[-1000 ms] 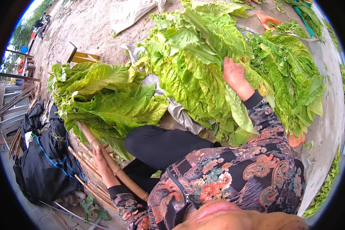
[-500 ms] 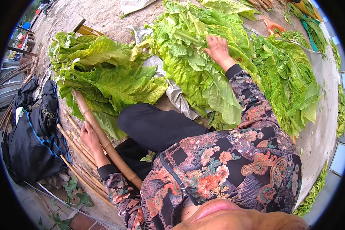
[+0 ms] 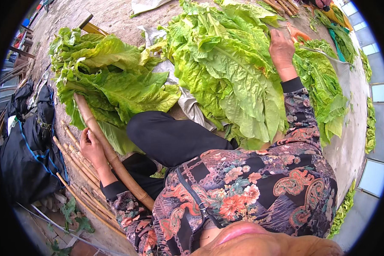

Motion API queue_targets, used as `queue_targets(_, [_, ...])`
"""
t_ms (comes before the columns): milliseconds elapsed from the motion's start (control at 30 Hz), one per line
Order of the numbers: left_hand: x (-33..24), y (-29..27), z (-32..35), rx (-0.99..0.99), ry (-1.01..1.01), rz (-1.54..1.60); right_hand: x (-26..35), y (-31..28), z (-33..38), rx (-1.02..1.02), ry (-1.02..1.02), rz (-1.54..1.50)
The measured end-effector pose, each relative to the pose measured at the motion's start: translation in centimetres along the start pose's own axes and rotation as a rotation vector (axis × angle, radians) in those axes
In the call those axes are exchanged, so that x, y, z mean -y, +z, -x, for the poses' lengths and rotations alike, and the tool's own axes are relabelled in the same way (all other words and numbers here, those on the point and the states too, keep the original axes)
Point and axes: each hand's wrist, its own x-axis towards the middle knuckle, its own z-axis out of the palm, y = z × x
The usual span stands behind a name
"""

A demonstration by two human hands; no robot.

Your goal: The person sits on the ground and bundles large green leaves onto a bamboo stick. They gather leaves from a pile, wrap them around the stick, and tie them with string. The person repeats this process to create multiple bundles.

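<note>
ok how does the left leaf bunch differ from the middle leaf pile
The left bunch is smaller than the middle pile. The left bunch meets the thick pole; the middle pile lies apart from it, near the right hand. Both are broad-leaved and yellowish-green.

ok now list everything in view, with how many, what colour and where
large heaps of broad veined leaves: three, yellow-green, left, centre and right
thick jointed bamboo pole: one, tan-brown, from left heap to lower centre
thin bamboo sticks: several, tan, left of the pole
soft fabric bundle with edging: one, black and blue, far left
crumpled cloth sheets: at least two, pale grey, beside centre heap and top edge
blocky piece: one, yellow, behind left heap
crumpled sheet: one, orange, upper right
slim poles: several, brown, top right
lobed-leaf plant: at least one, green, lower left
floral zipped jacket: one, multicoloured, lower centre
trousers: one pair, black, centre
left hand: one, bare, beside bamboo pole
right hand: one, bare, at centre heap's right edge
</note>
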Motion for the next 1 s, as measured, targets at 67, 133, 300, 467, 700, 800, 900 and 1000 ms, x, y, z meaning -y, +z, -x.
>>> queue_targets(67, [-0.2,-0.1,0.0,0.008,-0.028,0.017,2.6,-0.8,0.5,0.020,-0.015,-0.007])
queue_targets(133, [-0.2,0.3,0.0,0.017,-0.008,-0.004,6.3,0.7,1.7,0.141,0.032,-0.063])
queue_targets(300, [-0.2,0.7,-0.1,0.020,0.029,-0.051,13.7,7.9,6.4,0.433,0.191,-0.350])
queue_targets(467, [-0.9,0.7,0.1,0.005,0.034,-0.079,12.8,8.8,6.5,0.432,0.190,-0.308])
queue_targets(700, [-2.7,0.3,0.7,-0.018,0.032,-0.190,5.1,6.5,5.9,0.065,0.260,-0.628])
queue_targets(800, [-1.3,-2.0,1.6,-0.074,0.009,-0.220,5.0,-2.2,2.2,0.173,0.397,-0.649])
queue_targets(900, [0.5,-1.4,-1.1,-0.125,0.060,-0.105,6.1,-13.1,-1.3,0.000,0.268,-0.830])
queue_targets(1000, [3.0,-2.9,-3.9,-0.156,-0.051,0.086,13.0,-19.7,-5.0,0.101,0.143,-1.062])
